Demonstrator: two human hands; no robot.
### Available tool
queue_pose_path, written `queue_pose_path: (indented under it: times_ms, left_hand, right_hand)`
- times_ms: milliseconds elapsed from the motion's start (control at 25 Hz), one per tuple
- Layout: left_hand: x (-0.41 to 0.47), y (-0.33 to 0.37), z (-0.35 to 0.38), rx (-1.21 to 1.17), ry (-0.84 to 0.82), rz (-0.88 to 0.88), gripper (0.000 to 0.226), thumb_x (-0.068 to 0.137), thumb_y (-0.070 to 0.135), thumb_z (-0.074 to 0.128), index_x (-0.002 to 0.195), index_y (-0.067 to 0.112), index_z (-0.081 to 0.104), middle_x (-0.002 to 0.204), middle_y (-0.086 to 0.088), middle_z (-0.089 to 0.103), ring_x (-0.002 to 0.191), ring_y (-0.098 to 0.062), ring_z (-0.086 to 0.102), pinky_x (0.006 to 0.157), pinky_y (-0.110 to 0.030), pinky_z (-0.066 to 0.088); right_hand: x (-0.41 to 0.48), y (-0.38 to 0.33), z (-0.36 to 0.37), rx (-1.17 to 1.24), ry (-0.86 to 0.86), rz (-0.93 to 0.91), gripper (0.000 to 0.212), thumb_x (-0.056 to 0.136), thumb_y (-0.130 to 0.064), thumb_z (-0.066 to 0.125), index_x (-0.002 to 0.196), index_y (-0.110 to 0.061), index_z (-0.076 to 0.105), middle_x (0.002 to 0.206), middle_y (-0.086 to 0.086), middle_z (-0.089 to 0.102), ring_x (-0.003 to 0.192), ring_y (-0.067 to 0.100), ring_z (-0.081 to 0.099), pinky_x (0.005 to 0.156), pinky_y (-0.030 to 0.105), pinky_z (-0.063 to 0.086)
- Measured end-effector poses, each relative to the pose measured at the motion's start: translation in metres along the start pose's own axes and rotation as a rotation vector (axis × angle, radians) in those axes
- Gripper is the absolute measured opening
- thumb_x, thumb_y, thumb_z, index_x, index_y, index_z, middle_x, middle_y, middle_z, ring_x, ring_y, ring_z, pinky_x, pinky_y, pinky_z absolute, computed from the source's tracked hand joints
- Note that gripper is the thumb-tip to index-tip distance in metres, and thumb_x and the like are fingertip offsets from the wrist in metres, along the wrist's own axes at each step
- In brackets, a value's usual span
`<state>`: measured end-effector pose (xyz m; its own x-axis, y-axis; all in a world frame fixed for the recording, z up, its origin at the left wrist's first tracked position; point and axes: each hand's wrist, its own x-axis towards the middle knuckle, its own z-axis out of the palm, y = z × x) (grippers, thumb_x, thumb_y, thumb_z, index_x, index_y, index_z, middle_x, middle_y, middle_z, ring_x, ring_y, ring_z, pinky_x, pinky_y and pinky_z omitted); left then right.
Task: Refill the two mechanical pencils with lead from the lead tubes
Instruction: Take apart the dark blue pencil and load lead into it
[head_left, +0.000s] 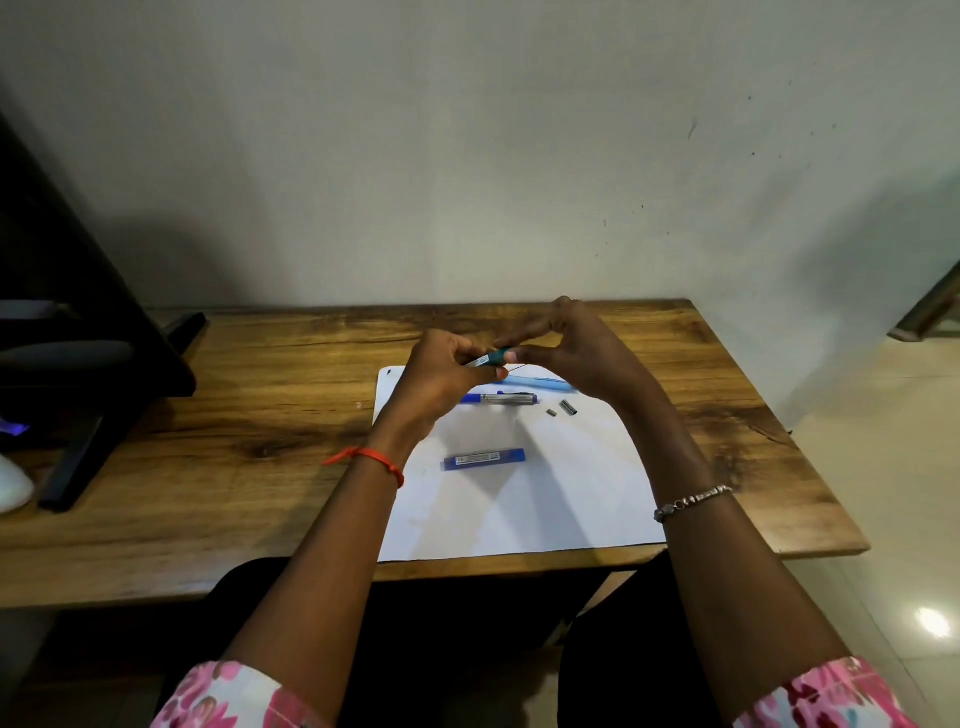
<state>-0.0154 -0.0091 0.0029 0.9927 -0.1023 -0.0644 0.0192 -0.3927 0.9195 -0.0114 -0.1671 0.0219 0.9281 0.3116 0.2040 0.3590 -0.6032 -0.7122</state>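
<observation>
I am pinching the small teal-capped lead tube (491, 358) between left hand (441, 376) and right hand (576, 353) above the white paper sheet's (545, 499) far edge, gripping its rigid body, judging the thin dark lead (522, 368) brittle.

A teal-capped lead tube (488, 358) is held tilted at 12 o'clock, above a light-blue pencil (540, 383) and a blue-and-silver pencil (501, 399) lying crosswise, with a blue lead tube (484, 459) flat at 6 o'clock.

One head-worn wide view looks forward and down, close over the wooden table (270, 415), wall (467, 156) filling the top.
</observation>
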Motion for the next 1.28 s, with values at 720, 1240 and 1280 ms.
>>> queue_pose_path:
  times_ms: [720,1240,1280]
  left_hand:
    - [0.003,-0.007,-0.065,0.271,-0.27,-0.172,0.017,0.083,0.003,0.063,0.097,0.011,0.064,0.077,-0.003,0.066,0.071,-0.009,0.059,0.066,-0.023,0.044]
    - [-0.001,0.0,-0.032,-0.094,-0.192,-0.123,0.015,0.079,0.001,0.067,0.083,0.016,0.066,0.079,-0.002,0.066,0.073,-0.009,0.061,0.065,-0.02,0.051]
    - [-0.001,0.0,-0.03,-0.119,-0.191,-0.115,0.015,0.079,0.002,0.067,0.086,0.015,0.067,0.082,-0.003,0.067,0.074,-0.009,0.061,0.066,-0.02,0.051]
  right_hand:
    - [-0.001,0.02,-0.007,-0.062,-0.134,0.239,0.019,0.072,0.002,0.072,0.091,0.0,0.074,0.083,0.016,0.072,0.061,0.005,0.055,0.058,0.02,0.04]
    - [0.0,-0.001,0.006,0.315,-0.048,0.257,0.018,0.074,-0.009,0.074,0.092,-0.004,0.074,0.076,0.002,0.073,0.066,-0.004,0.06,0.063,0.003,0.044]
    - [0.0,-0.002,0.006,0.349,-0.032,0.256,0.018,0.075,-0.007,0.073,0.093,-0.004,0.073,0.069,-0.005,0.072,0.063,-0.004,0.059,0.059,0.004,0.044]
